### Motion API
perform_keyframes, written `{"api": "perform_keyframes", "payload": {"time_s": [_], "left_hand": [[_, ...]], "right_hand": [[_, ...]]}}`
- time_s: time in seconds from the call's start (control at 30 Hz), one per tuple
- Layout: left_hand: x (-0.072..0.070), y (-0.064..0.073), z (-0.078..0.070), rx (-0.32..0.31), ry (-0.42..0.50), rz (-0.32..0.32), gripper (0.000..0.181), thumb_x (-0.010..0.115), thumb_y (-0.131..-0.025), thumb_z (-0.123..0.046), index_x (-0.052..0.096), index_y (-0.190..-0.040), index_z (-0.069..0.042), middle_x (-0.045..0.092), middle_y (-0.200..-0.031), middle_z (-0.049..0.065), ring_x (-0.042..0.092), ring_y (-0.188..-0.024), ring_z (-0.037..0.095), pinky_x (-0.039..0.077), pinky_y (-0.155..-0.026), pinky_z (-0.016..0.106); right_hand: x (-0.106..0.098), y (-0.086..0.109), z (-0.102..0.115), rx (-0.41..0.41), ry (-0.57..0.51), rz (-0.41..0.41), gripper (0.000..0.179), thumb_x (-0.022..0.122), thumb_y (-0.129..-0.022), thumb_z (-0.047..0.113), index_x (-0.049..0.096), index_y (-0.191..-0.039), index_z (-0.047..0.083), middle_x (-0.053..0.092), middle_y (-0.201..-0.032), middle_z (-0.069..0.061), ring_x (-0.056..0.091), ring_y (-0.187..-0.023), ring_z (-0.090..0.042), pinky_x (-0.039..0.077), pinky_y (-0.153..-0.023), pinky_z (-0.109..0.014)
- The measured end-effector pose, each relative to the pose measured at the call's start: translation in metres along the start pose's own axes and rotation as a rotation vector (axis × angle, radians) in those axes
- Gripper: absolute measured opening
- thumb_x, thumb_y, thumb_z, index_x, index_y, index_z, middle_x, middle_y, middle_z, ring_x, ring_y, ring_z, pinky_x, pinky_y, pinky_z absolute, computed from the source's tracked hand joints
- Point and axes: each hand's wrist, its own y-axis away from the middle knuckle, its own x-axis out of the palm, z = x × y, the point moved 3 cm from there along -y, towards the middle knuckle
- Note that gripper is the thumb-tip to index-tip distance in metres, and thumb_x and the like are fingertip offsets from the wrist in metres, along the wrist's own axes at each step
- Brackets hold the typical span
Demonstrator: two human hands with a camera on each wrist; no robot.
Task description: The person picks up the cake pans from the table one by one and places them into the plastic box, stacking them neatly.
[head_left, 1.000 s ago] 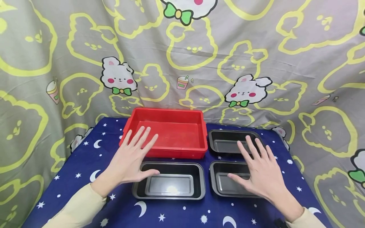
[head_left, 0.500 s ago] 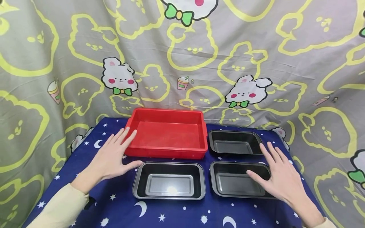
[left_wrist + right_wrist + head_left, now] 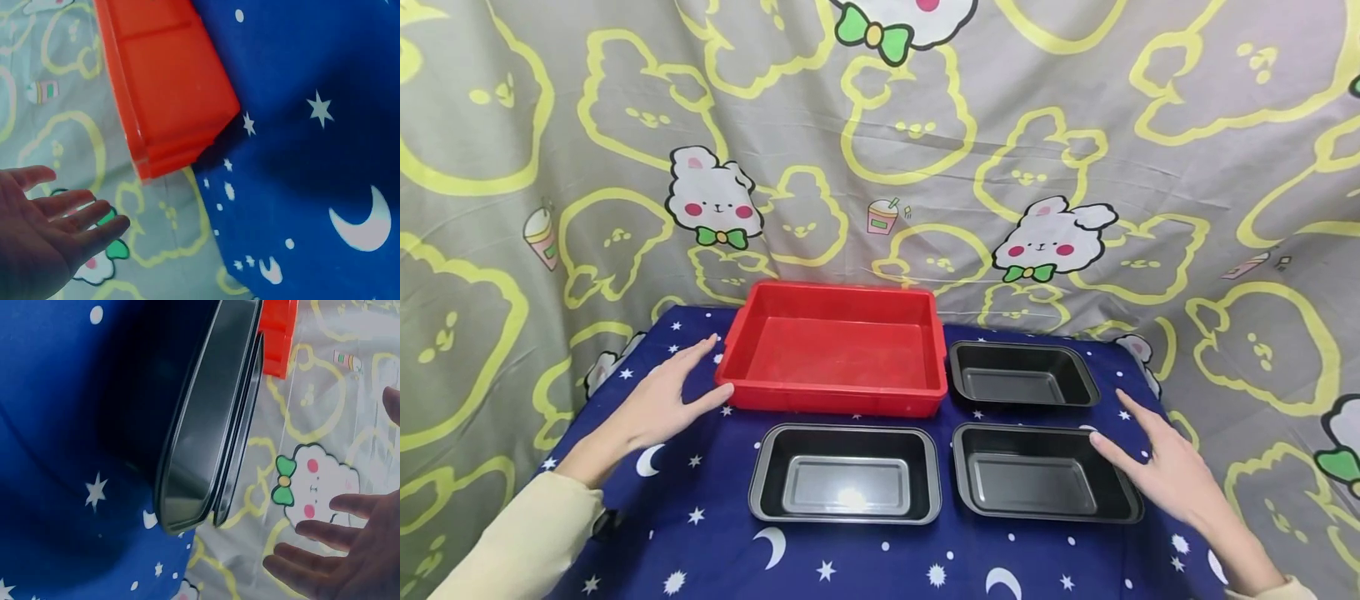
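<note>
My left hand [image 3: 658,406] hovers at the left front corner of a red plastic tray [image 3: 838,400], fingers extended and holding nothing. In the left wrist view its fingers [image 3: 81,212] are spread apart beside the tray's outer wall [image 3: 169,81]. On the other side my right hand [image 3: 1172,471] is held over the right end of a dark metal loaf pan [image 3: 1037,487]. It holds nothing too, and its fingers [image 3: 319,562] are straight and spread in the right wrist view. Whether that hand touches the pan rim cannot be told from the head view.
A second loaf pan [image 3: 846,487] lies in front of the red tray, and a third [image 3: 1022,383] sits to the tray's right. All stand on a blue cloth [image 3: 887,562] with moons and stars. A grey patterned curtain [image 3: 820,100] hangs behind and at the sides.
Both hands have moved outward, the left one leftward off the red tray and front pan, the right one rightward off the right-hand pans. Tray and pans have stayed put.
</note>
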Motion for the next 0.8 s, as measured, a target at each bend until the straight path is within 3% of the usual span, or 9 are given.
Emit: {"api": "perform_keyframes", "payload": {"time_s": [0.13, 0.2, 0.3, 0.43, 0.53, 0.67, 0.73, 0.8], "left_hand": [[-0.002, -0.003, 0.009, -0.035, 0.122, 0.019, 0.084, 0.062, -0.102, -0.047, 0.030, -0.166, -0.004, 0.041, -0.163, 0.031, 0.042, -0.148, 0.053, 0.040, -0.115, 0.075], [-0.003, -0.004, 0.013, -0.057, 0.179, 0.035, 0.079, 0.059, -0.105, -0.045, 0.029, -0.166, -0.004, 0.042, -0.161, 0.033, 0.045, -0.145, 0.053, 0.041, -0.114, 0.074], [-0.003, -0.006, 0.019, -0.076, 0.250, 0.060, 0.074, 0.054, -0.108, -0.042, 0.029, -0.166, -0.003, 0.043, -0.160, 0.033, 0.049, -0.143, 0.053, 0.041, -0.112, 0.074], [-0.003, -0.008, 0.027, -0.091, 0.335, 0.094, 0.072, 0.049, -0.111, -0.041, 0.028, -0.165, 0.001, 0.045, -0.158, 0.035, 0.055, -0.137, 0.052, 0.054, -0.110, 0.057], [0.000, -0.010, 0.034, -0.109, 0.409, 0.121, 0.071, 0.048, -0.112, -0.039, 0.026, -0.164, 0.004, 0.046, -0.156, 0.036, 0.060, -0.134, 0.048, 0.063, -0.099, 0.034], [0.003, -0.014, 0.044, -0.138, 0.524, 0.142, 0.071, 0.050, -0.112, -0.036, 0.025, -0.164, 0.005, 0.046, -0.155, 0.037, 0.070, -0.121, 0.019, 0.063, -0.093, 0.021], [0.006, -0.015, 0.048, -0.150, 0.596, 0.147, 0.071, 0.050, -0.112, -0.034, 0.023, -0.164, 0.007, 0.045, -0.155, 0.038, 0.069, -0.111, 0.002, 0.063, -0.093, 0.021], [0.009, -0.016, 0.051, -0.158, 0.669, 0.148, 0.071, 0.051, -0.112, -0.032, 0.022, -0.164, 0.008, 0.045, -0.154, 0.037, 0.067, -0.105, -0.006, 0.063, -0.093, 0.022]], "right_hand": [[-0.001, -0.002, -0.011, 0.043, -0.039, 0.065, 0.085, 0.059, -0.105, 0.051, 0.025, -0.167, 0.005, 0.043, -0.157, -0.037, 0.055, -0.128, -0.058, 0.051, -0.091, -0.069], [-0.002, -0.003, -0.017, 0.065, -0.071, 0.105, 0.083, 0.055, -0.107, 0.051, 0.023, -0.167, 0.003, 0.042, -0.157, -0.038, 0.050, -0.134, -0.061, 0.049, -0.094, -0.074], [-0.002, -0.005, -0.026, 0.096, -0.129, 0.151, 0.080, 0.051, -0.109, 0.050, 0.023, -0.167, 0.001, 0.041, -0.157, -0.039, 0.049, -0.136, -0.061, 0.052, -0.096, -0.071], [-0.001, -0.007, -0.036, 0.112, -0.230, 0.202, 0.077, 0.049, -0.111, 0.044, 0.022, -0.166, -0.001, 0.043, -0.155, -0.040, 0.056, -0.131, -0.056, 0.063, -0.090, -0.041], [0.001, -0.008, -0.043, 0.127, -0.311, 0.233, 0.075, 0.049, -0.112, 0.040, 0.022, -0.165, -0.005, 0.045, -0.153, -0.041, 0.070, -0.119, -0.033, 0.062, -0.081, -0.024], [0.005, -0.007, -0.054, 0.172, -0.408, 0.269, 0.074, 0.047, -0.113, 0.039, 0.022, -0.163, -0.009, 0.046, -0.150, -0.041, 0.070, -0.104, -0.002, 0.064, -0.082, -0.026], [0.008, -0.006, -0.060, 0.194, -0.456, 0.285, 0.073, 0.047, -0.113, 0.038, 0.022, -0.161, -0.011, 0.049, -0.149, -0.041, 0.069, -0.101, 0.001, 0.064, -0.083, -0.026], [0.011, -0.005, -0.067, 0.204, -0.498, 0.310, 0.072, 0.046, -0.114, 0.036, 0.022, -0.160, -0.014, 0.053, -0.146, -0.039, 0.070, -0.099, 0.000, 0.064, -0.084, -0.026]]}}
